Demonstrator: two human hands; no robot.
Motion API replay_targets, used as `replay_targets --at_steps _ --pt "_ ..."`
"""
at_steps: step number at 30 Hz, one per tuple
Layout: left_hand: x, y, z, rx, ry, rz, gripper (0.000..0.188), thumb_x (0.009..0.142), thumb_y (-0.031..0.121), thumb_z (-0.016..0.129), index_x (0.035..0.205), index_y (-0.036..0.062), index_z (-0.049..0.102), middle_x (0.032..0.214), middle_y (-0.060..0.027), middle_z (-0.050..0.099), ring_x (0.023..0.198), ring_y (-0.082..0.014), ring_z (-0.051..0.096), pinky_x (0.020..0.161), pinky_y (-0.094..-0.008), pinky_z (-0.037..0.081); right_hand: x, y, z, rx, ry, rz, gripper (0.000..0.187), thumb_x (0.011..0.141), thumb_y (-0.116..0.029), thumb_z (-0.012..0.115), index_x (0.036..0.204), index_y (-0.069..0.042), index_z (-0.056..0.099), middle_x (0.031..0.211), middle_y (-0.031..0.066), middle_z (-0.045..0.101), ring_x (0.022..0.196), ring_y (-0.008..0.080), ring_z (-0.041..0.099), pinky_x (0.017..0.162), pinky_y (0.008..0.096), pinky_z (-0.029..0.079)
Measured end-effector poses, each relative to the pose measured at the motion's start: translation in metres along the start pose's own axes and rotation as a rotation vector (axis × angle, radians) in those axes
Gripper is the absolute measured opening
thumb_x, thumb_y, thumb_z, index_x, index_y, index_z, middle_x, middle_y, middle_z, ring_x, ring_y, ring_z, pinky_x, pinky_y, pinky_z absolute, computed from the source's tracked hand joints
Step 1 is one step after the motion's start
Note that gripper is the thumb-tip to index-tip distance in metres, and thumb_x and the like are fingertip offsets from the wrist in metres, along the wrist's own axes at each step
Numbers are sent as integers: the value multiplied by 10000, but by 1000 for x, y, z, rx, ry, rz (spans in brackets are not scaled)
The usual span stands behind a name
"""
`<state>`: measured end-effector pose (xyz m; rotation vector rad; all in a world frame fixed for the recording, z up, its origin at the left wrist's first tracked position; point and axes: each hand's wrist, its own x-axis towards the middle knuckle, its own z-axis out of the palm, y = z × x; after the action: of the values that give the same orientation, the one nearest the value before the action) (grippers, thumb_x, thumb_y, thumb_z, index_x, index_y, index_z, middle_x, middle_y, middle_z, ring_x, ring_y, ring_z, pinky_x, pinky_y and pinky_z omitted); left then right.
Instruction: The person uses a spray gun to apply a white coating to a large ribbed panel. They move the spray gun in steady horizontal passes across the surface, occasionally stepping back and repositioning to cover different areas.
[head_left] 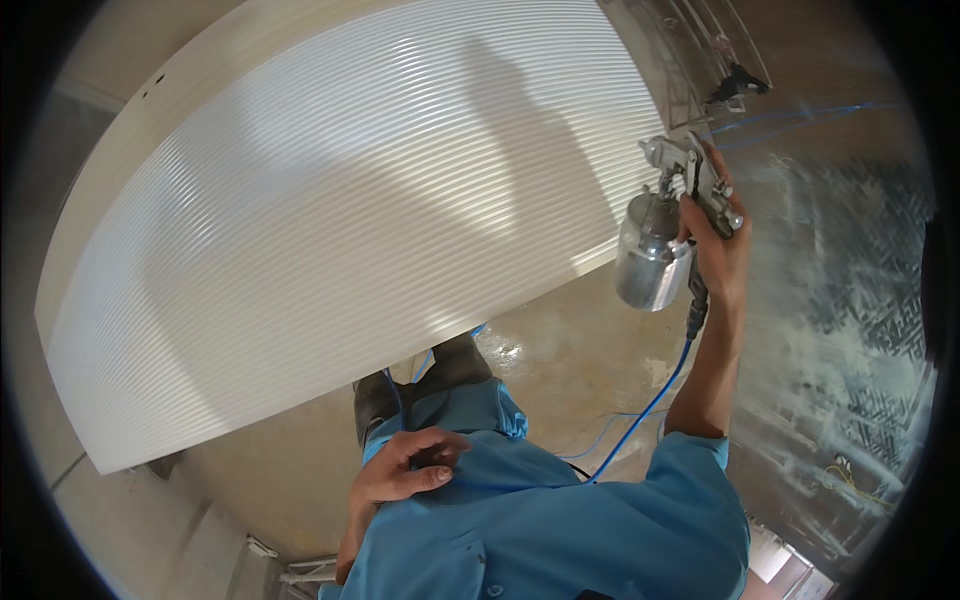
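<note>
Spraying looks paused: right hand (pixel 722 245) grips the spray gun (pixel 670 225) just off the ribbed panel's (pixel 330 230) right edge; left hand (pixel 405 468) rests loosely curled against the shirt, below it. Next, aiming at the panel

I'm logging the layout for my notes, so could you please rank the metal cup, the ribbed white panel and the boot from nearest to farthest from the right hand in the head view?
From the right hand:
1. Metal cup, just left of it, under the spray gun it grips.
2. Ribbed white panel, further left.
3. Boot, down on the floor, lower left.
</note>
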<state>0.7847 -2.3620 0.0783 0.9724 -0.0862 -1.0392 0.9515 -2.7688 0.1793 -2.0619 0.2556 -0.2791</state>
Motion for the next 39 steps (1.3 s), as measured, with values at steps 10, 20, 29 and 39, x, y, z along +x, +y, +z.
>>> replay_targets --at_steps 10,20,29,39 --pt "-129 -20 -74 57 1 47 503 928 351 723 1233 -42 646 871 -21 592 769 -105 510 669 -266 393 -120 -96 193 191 -265 40 622 907 12 660 1496 -2 462 976 25 668 694 40 544 609 208 451" --pt "-267 -51 -130 -42 141 310 394 960 231 698 1262 -8 618 822 -12 538 786 -101 527 702 -266 427 -205 -194 400 373 -616 0 651 878 9 662 1499 -18 470 920 28 667 664 65 545 588 237 455" --pt "-279 -51 -147 -62 164 356 382 953 197 696 1269 -2 618 873 -22 571 826 -111 536 738 -273 450 -221 -241 466 417 -885 -79 641 873 -30 700 1483 -68 510 955 -5 680 675 50 551 597 222 464" --pt "-237 -48 -174 -23 -6 285 378 949 160 704 1263 -30 610 838 -2 567 771 -101 536 717 -269 450 -186 -149 363 117 -489 -88 619 900 -24 640 1495 -9 470 1291 78 646 1036 98 604 889 243 484"
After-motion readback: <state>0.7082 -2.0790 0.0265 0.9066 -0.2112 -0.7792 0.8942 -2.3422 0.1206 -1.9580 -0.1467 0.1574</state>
